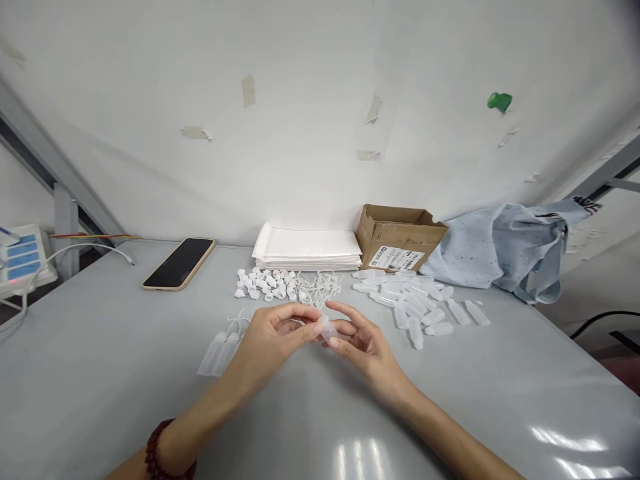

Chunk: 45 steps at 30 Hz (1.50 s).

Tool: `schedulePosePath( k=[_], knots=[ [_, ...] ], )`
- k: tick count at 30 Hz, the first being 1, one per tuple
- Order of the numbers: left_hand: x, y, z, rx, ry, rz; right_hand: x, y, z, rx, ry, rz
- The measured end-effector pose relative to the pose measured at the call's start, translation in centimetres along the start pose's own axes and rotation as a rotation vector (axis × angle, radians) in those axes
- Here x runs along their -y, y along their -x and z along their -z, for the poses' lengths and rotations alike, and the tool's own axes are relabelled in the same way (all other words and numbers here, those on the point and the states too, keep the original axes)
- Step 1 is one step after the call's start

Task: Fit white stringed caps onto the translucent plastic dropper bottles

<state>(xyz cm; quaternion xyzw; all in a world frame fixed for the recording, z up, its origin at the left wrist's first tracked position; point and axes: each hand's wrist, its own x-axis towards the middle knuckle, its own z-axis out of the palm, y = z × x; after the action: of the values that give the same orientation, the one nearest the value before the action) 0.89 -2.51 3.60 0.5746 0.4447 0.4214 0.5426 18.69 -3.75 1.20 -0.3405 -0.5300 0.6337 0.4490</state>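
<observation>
We have a cloth (493,247) beyond our right hand (364,343), envelopes (309,245) straight ahead, a box (395,241) ahead of our right and a phone (180,264) beyond our left hand (280,333). Loose bottles (415,299) lie just past our right, caps (265,283) past our left. Angled inward, both hands pinch a small bottle (327,329) between them.

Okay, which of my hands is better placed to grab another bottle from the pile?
Probably your right hand: it is closer to the piled bottles. Your left hand is farther off. Both hands' fingers are on one small bottle, so the left would need to keep it.
</observation>
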Motion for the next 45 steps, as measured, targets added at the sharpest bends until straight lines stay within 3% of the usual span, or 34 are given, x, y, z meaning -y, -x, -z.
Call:
schedulePosePath(
  k=[8,18,25,29,36,45],
  knots=[
    [-0.2,0.25,-0.01,0.069,-0.041,-0.068,-0.54,0.22,-0.06,0.008,0.041,0.042],
    [-0.11,0.31,-0.32,0.016,-0.049,-0.185,-0.12,0.54,-0.22,0.011,0.02,0.078],
    [0.16,0.27,-0.57,-0.065,-0.25,-0.285,-0.05,0.75,-0.15,-0.009,0.051,0.075],
    [0.23,0.43,-0.6,-0.102,-0.33,-0.257,-0.03,0.68,-0.18,-0.014,0.046,0.08],
    [-0.19,0.55,-0.57,-0.04,-0.36,-0.24,-0.09,0.74,-0.26,-0.011,0.01,0.05],
    [-0.06,0.28,-0.46,0.068,-0.305,-0.057,-0.3,0.77,-0.22,0.013,-0.008,-0.022]
  ],
)
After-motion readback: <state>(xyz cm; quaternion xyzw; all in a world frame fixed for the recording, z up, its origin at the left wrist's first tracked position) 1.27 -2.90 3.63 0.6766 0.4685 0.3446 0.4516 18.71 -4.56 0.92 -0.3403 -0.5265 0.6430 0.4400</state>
